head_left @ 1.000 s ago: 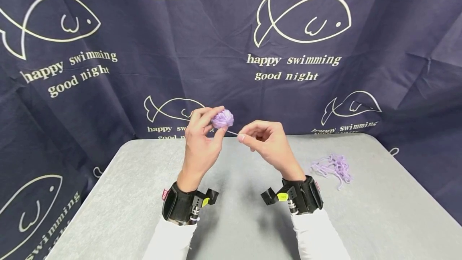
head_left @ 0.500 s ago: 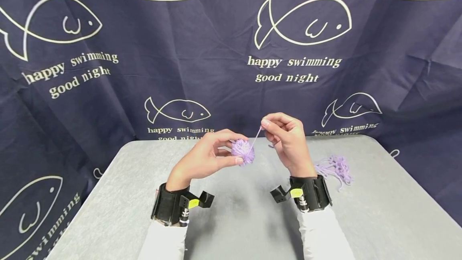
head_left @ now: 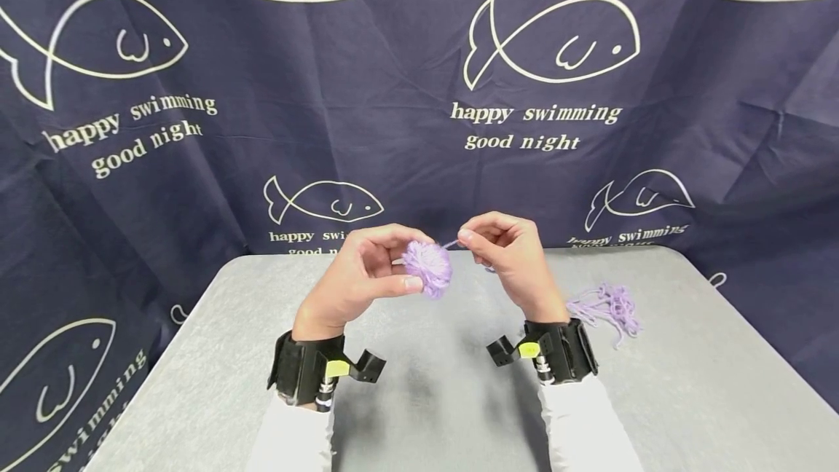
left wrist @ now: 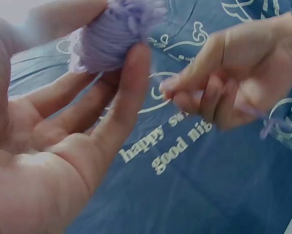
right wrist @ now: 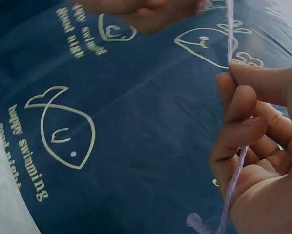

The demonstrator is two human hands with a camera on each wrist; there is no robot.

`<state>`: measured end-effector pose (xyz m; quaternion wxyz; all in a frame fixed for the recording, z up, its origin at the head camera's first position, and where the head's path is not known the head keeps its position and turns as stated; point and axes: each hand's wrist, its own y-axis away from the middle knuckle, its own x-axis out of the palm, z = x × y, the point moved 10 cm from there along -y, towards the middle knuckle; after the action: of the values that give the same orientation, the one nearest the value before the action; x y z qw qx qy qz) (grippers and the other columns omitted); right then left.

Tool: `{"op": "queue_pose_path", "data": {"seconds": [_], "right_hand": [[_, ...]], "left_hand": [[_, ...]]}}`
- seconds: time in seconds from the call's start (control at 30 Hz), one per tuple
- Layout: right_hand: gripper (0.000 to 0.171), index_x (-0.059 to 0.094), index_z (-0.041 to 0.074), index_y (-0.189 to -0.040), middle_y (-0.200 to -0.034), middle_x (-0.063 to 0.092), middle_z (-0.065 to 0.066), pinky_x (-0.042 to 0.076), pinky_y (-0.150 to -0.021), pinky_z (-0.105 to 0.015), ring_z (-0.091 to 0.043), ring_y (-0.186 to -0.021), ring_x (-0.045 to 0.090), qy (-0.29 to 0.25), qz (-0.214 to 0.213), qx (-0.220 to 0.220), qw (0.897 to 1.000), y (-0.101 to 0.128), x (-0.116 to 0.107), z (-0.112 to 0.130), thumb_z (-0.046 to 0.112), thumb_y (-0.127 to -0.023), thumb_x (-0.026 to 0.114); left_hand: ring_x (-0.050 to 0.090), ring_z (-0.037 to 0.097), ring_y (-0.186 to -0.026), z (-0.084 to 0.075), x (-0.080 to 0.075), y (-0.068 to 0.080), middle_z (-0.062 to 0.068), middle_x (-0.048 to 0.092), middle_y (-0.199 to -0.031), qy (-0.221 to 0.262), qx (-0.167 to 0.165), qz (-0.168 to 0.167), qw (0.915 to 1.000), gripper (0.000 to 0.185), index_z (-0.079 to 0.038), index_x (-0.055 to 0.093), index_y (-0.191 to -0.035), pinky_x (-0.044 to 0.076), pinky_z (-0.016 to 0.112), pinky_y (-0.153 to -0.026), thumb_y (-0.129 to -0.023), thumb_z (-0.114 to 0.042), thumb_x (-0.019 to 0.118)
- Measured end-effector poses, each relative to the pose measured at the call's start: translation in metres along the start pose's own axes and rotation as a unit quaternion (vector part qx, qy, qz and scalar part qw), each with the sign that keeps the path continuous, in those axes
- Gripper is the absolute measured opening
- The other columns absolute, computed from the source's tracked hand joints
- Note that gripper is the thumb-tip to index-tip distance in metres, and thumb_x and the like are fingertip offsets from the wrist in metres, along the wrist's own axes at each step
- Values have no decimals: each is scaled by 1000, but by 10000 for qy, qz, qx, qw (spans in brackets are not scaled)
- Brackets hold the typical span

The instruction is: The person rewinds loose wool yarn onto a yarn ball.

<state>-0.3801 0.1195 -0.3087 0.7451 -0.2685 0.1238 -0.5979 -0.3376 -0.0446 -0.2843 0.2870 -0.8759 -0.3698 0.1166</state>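
A small ball of purple yarn [head_left: 427,266] is held up over the far part of the table by my left hand [head_left: 357,275], between thumb and fingertips. In the left wrist view the wound strands of the yarn ball [left wrist: 109,39] show between the fingers. My right hand [head_left: 507,253], just to the right, pinches the yarn strand [head_left: 449,244] between thumb and index finger. That strand runs taut from the ball. The right wrist view shows the loose yarn tail [right wrist: 234,183] passing through the curled fingers and hanging below the palm.
A loose tangle of purple yarn [head_left: 612,306] lies on the grey table [head_left: 695,384], right of my right wrist. Behind the table hangs a dark blue curtain [head_left: 406,130] printed with white fish and lettering. Black straps with camera mounts [head_left: 308,370] circle both wrists.
The left hand has lowered the ball and moved it right, then slightly back left while turning it. The right hand rose to the right with the strand, then came back toward the ball.
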Motion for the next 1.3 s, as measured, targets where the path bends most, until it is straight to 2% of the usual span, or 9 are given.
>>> {"op": "queue_pose_path", "data": {"seconds": [0.17, 0.43, 0.6, 0.73, 0.9, 1.0, 1.07, 1.13, 1.3], "right_hand": [[7, 72, -3, -93, -76, 69, -2, 48, -53, -23, -11, -59, 56, 799, 52, 45, 9968, 1, 12, -4, -2, -88, 75], [4, 74, 1, -91, -74, 68, -4, 47, -52, -25, -20, -57, 55, 1333, 371, -124, 9903, 2, 38, -5, 2, -88, 77], [4, 75, 3, -90, -71, 67, -5, 45, -49, -25, -21, -54, 54, 1443, 469, -218, 9882, 5, 45, -1, 1, -87, 77], [5, 75, 2, -90, -72, 68, -5, 45, -48, -25, -17, -53, 55, 1373, 573, -319, 9884, 6, 48, 4, -1, -86, 77], [5, 74, -1, -91, -74, 69, -6, 47, -51, -25, -16, -56, 56, 1089, 536, -302, 9921, 7, 42, 11, -1, -86, 77], [8, 73, -2, -91, -75, 68, -7, 46, -52, -24, -15, -58, 55, 742, 348, -284, 9962, 6, 32, 14, 2, -86, 78], [7, 74, -1, -90, -74, 68, -6, 44, -51, -22, -13, -56, 52, 345, 199, -303, 9987, 5, 24, 15, 2, -86, 78], [3, 73, -1, -89, -74, 68, -6, 41, -51, -21, -12, -56, 50, -201, 42, -304, 9993, 3, 16, 16, 0, -87, 76], [19, 74, 4, -86, -76, 70, -5, 37, -51, -17, -11, -57, 48, -1414, -446, -157, 9888, 1, -1, 14, -11, -90, 63]], "left_hand": [[67, 17, -96, -3, -13, -4, 6, 72, -110, 505, 591, -1130, 9905, 39, -11, 71, -115, 56, 26, -83, -82, 10, 75], [69, 20, -93, -8, -42, 5, 15, 69, -109, 804, 1301, -3179, 9357, 32, -1, 69, -114, 60, 30, -81, -84, 2, 80], [68, 20, -92, -16, -51, 14, 14, 69, -106, 156, 1590, -3859, 9086, 30, 2, 67, -113, 60, 27, -78, -85, 13, 72], [67, 21, -97, -22, -52, 19, 13, 68, -110, -772, 1757, -4081, 8925, 34, 3, 67, -112, 60, 28, -80, -81, 15, 74], [67, 25, -101, -29, -47, 20, 14, 63, -118, -2001, 1873, -3879, 8800, 38, 10, 65, -116, 60, 32, -83, -79, 18, 74], [65, 24, -104, -30, -44, 16, 15, 63, -118, -2733, 1615, -3498, 8814, 38, 6, 69, -115, 60, 31, -83, -79, 19, 73], [65, 22, -103, -25, -43, 12, 13, 64, -117, -3199, 1183, -3124, 8866, 37, 3, 71, -113, 59, 30, -84, -79, 18, 73], [65, 21, -103, -16, -41, 7, 11, 66, -115, -3483, 641, -2575, 8990, 37, 0, 73, -112, 59, 30, -85, -79, 17, 74], [66, 23, -98, 13, -29, 3, 7, 69, -110, -3435, -589, -1048, 9314, 35, -4, 73, -112, 60, 30, -84, -81, 12, 75]]}}
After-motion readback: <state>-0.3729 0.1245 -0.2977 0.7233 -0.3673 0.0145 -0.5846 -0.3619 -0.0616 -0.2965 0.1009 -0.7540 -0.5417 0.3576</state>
